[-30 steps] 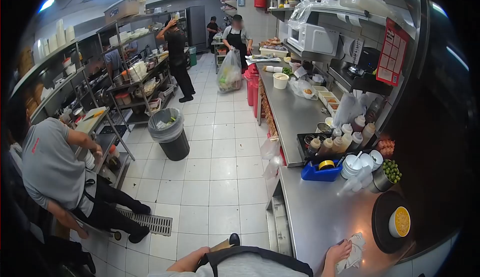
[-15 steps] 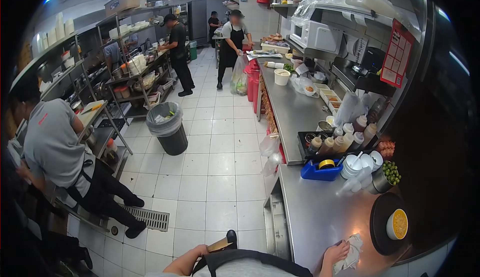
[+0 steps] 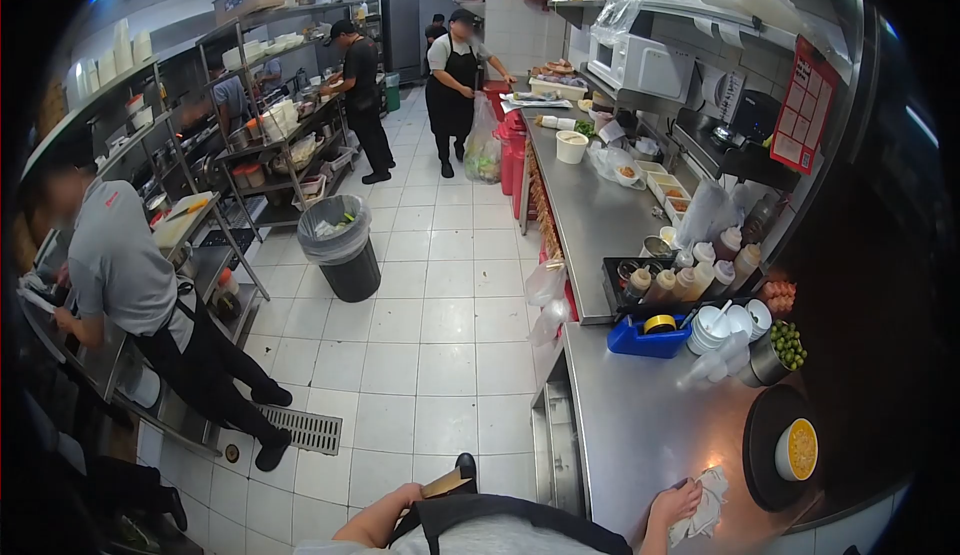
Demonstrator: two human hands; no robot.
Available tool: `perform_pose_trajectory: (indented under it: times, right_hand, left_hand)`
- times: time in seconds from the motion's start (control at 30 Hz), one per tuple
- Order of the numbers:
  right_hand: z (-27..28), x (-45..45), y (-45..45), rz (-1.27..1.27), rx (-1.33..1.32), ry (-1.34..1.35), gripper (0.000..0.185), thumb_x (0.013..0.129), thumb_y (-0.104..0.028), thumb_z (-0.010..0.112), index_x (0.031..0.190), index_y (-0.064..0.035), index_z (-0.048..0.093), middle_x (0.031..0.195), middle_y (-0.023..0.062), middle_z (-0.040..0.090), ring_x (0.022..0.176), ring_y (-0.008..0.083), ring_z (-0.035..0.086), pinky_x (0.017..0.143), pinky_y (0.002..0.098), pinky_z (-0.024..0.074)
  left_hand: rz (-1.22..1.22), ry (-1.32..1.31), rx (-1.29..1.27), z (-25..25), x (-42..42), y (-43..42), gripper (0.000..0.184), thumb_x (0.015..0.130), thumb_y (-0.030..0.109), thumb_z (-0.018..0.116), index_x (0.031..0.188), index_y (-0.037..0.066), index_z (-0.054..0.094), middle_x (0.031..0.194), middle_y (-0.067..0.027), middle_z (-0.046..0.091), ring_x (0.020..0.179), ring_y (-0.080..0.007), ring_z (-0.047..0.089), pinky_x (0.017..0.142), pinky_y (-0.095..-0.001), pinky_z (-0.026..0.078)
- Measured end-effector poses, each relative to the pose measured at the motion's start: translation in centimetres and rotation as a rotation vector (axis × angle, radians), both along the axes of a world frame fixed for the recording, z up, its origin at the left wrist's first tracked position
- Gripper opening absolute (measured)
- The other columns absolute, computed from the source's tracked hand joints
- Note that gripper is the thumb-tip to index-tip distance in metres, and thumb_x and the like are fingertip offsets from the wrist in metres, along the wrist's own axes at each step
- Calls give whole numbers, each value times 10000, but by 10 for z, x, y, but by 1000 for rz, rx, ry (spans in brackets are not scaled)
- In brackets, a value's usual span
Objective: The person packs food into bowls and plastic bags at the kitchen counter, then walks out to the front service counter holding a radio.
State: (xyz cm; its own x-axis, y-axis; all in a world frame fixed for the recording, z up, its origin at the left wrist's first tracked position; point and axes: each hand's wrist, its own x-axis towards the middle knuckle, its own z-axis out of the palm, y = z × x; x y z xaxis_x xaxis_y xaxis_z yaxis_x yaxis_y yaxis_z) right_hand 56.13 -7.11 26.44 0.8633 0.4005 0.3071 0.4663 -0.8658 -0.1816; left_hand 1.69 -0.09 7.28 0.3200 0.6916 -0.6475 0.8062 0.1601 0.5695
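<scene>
My right hand (image 3: 678, 503) is closed on a crumpled white cloth (image 3: 708, 511), which lies on the steel counter (image 3: 640, 415) to my right. A round black tray (image 3: 757, 455) sits just beyond the cloth, and on it stands a white bowl (image 3: 797, 449) with yellow food inside. Low at my waist, my left hand (image 3: 405, 498) grips a flat tan-brown piece (image 3: 445, 483). Its kind cannot be made out, and part of the fingers is hidden.
A blue tape dispenser (image 3: 650, 336), white cups (image 3: 712, 329), a metal pot of green limes (image 3: 778, 350) and sauce bottles (image 3: 690, 277) stand along the counter. A bin (image 3: 340, 245) is on the floor. Co-workers stand at left (image 3: 130, 265) and ahead (image 3: 455, 85).
The co-worker at left has straightened and turned somewhat. The person in the black apron has stepped closer, one arm reaching to the counter. My hands keep nearly the same place and hold.
</scene>
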Motion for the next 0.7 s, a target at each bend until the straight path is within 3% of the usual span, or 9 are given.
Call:
perform_pose_trajectory:
  times: [0.7]
  right_hand:
    - [-1, 1, 1, -16, -11, 17, 355, 769, -63, 517, 1121, -77, 480, 1284, 78, 400, 1211, 253, 349, 953, 411, 296]
  left_hand:
    - [12, 30, -121, 25, 2, 0, 499, 618, 451, 664, 959, 88, 639, 943, -161, 635, 887, -317, 604, 769, -366, 474]
